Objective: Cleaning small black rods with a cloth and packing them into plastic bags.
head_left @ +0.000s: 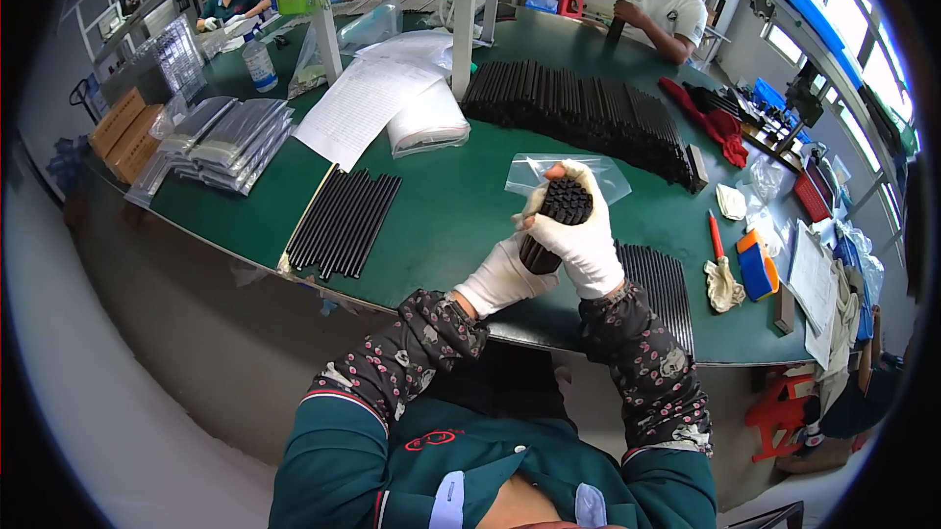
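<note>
Left hand: the white-gloved left hand (pixel 500 279) is closed in a full grip around the lower part of a bundle of thin black rods (pixel 557 222).
Right hand: the white-gloved right hand (pixel 586 235) is wrapped shut around the upper part of the same bundle, the fingers curled over its far side.
Bundle: it is held end-on above the near edge of the dark green surface (pixel 451 205), tilted up and away from the body.
Behind the bundle: a clear flat plastic bag (pixel 613 176) is laid on the surface, partly hidden by the hands.
Left of the hands: a flat row of loose black rods (pixel 343 222) is seen, well apart.
Right of the hands: another row of black rods (pixel 662 284) is partly covered by the right forearm.
Further back: a long stack of black rods (pixel 578 112) is spread across the surface.
Right edge: an orange pen (pixel 716 235) and a blue and orange block (pixel 755 264) are laid near a crumpled cloth.
</note>
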